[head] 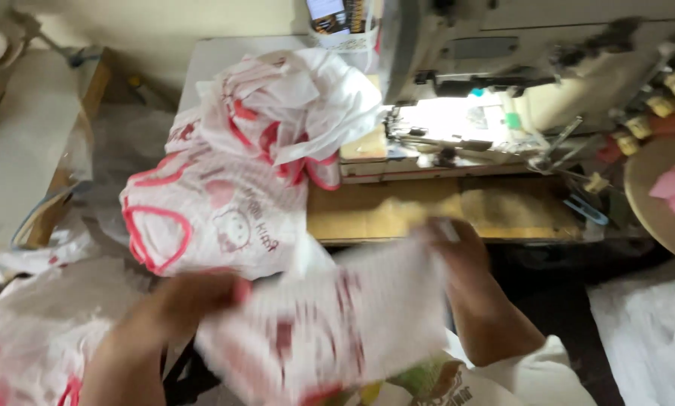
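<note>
Plainly, both the left hand (191, 297) and the right hand (458, 248) clamp the blurred white-and-pink garment piece (330, 323) stretched between their fingers, which could slip loose if either pinch slackens.

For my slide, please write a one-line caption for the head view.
Both hands, left and right, hold a white and pink cloth before a sewing machine.
</note>
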